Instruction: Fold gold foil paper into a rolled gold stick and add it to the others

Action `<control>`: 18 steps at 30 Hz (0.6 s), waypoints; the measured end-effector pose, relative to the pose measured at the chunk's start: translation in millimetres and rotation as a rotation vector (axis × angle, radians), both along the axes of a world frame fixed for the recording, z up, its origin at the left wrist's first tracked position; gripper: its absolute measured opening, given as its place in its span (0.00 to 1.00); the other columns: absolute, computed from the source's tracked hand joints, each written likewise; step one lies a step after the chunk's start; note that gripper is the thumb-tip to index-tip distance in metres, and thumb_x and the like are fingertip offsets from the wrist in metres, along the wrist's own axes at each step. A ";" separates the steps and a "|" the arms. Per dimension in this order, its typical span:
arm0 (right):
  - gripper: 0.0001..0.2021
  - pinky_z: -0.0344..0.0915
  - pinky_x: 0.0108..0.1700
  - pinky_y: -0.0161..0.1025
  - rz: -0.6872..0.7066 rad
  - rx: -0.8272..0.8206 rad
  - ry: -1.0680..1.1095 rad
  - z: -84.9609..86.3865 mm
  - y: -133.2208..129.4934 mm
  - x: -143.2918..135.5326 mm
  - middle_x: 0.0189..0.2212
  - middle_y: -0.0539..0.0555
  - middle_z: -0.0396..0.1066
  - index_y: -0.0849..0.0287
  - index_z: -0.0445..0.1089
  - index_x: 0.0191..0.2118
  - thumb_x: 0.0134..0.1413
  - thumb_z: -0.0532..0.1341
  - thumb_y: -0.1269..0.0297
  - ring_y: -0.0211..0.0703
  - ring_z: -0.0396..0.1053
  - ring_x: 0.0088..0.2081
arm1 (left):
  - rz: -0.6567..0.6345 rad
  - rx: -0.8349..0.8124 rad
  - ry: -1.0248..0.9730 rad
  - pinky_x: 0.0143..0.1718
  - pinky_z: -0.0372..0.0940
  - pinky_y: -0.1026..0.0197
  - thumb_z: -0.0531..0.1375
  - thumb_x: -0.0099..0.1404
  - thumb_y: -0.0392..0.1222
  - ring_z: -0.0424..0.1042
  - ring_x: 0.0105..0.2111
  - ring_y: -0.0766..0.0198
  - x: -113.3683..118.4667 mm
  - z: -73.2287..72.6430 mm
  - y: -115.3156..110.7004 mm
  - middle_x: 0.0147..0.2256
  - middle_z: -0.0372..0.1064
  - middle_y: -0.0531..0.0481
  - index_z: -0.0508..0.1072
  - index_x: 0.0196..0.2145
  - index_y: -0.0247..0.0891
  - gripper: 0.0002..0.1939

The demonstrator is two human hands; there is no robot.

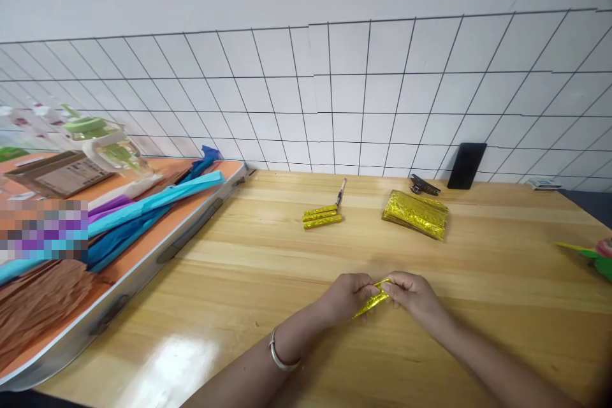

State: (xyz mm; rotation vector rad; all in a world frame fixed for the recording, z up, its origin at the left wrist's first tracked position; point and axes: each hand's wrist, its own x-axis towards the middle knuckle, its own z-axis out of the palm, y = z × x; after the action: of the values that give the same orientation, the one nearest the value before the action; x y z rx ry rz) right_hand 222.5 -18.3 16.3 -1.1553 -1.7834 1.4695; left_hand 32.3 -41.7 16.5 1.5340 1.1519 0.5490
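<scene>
Between my two hands is a strip of shiny gold foil paper [371, 304], partly rolled or folded. My left hand [348, 296] pinches it from the left side, and a silver bangle sits on that wrist. My right hand [415, 296] grips its upper right end between thumb and fingers. Beyond my hands lie several narrow gold foil rolls [322, 222], side by side. A pen [341, 193] touches or nearly touches their right end. To the right rests a stack of gold foil sheets [415, 213].
A black claw hair clip [424, 185] lies behind the stack. Beside it a black phone-like slab [467, 166] leans on the tiled wall. At left, an orange-topped table [143, 229] holds crepe paper, a cardboard box [60, 173] and a green-lidded bottle [112, 143].
</scene>
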 end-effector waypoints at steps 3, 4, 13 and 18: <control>0.15 0.56 0.26 0.33 -0.033 -0.039 0.039 0.3 14.0 -2.9 0.19 0.47 0.67 0.59 0.70 0.24 0.49 0.61 0.52 0.36 0.61 0.22 | 0.038 0.014 0.016 0.22 0.57 0.67 0.50 0.63 0.56 0.64 0.20 0.68 -7.6 -4.5 7.6 0.20 0.63 0.55 0.68 0.30 0.34 0.21; 0.15 0.56 0.26 0.33 -0.053 -0.045 0.045 -0.1 18.9 -3.0 0.19 0.48 0.67 0.59 0.70 0.24 0.49 0.61 0.52 0.36 0.61 0.22 | 0.047 0.016 0.021 0.22 0.56 0.67 0.51 0.63 0.56 0.63 0.20 0.68 -10.9 -5.2 11.0 0.20 0.62 0.55 0.68 0.29 0.34 0.21; 0.16 0.51 0.23 0.33 -0.219 -0.080 0.148 -10.3 50.5 1.5 0.19 0.49 0.66 0.61 0.68 0.26 0.51 0.59 0.51 0.34 0.58 0.20 | 0.185 0.127 0.066 0.21 0.48 0.67 0.53 0.61 0.57 0.53 0.20 0.71 -23.5 -2.1 51.6 0.18 0.53 0.58 0.64 0.23 0.35 0.21; 0.17 0.51 0.22 0.33 -0.254 -0.090 0.180 -17.4 52.2 3.3 0.20 0.50 0.68 0.60 0.67 0.26 0.50 0.60 0.50 0.34 0.58 0.20 | 0.159 0.160 0.012 0.23 0.50 0.68 0.51 0.63 0.54 0.54 0.21 0.70 -25.3 -5.8 56.5 0.20 0.54 0.58 0.63 0.25 0.35 0.19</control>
State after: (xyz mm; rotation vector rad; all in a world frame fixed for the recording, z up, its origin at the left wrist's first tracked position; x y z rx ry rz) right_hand 225.8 33.9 -1.1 -1.2033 -1.4072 1.4626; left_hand 7.0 14.8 10.7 1.5904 1.2724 0.7548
